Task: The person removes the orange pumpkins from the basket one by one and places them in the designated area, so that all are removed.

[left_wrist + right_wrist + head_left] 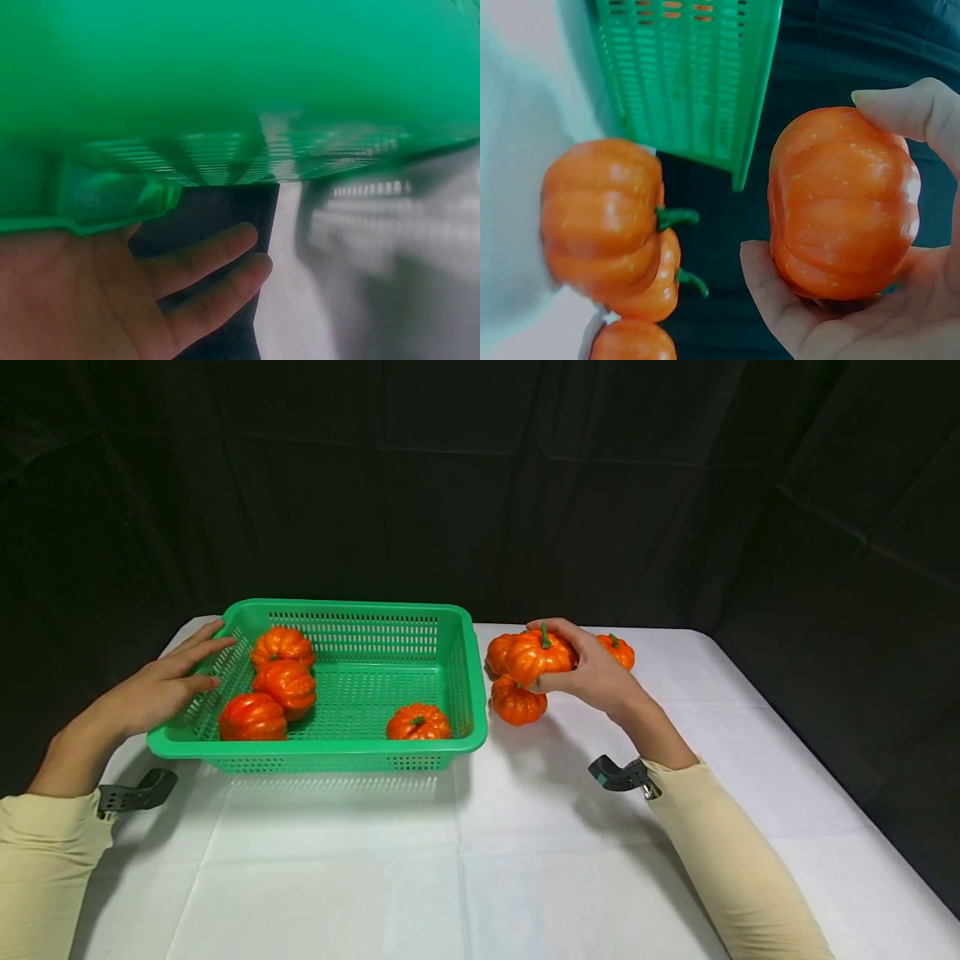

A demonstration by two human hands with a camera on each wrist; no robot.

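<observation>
Right hand (592,672): we curl thumb and fingers round one orange pumpkin (538,657), lifted just above the white table (525,860); in the right wrist view the pumpkin (844,202) sits in our palm, a fingertip (907,105) over its top.
Held pumpkin: at 9 o'clock of our palm, at 3 o'clock of the green basket (465,643), close beside it.
Loose pumpkins: three on the cloth, at 6, 9 and 3 o'clock of the held one.
Left hand (161,685): our fingers lie straight and slightly spread on the basket's 9 o'clock rim.
Basket: four pumpkins inside, three bunched at 9 o'clock, one near the 5 o'clock edge.
</observation>
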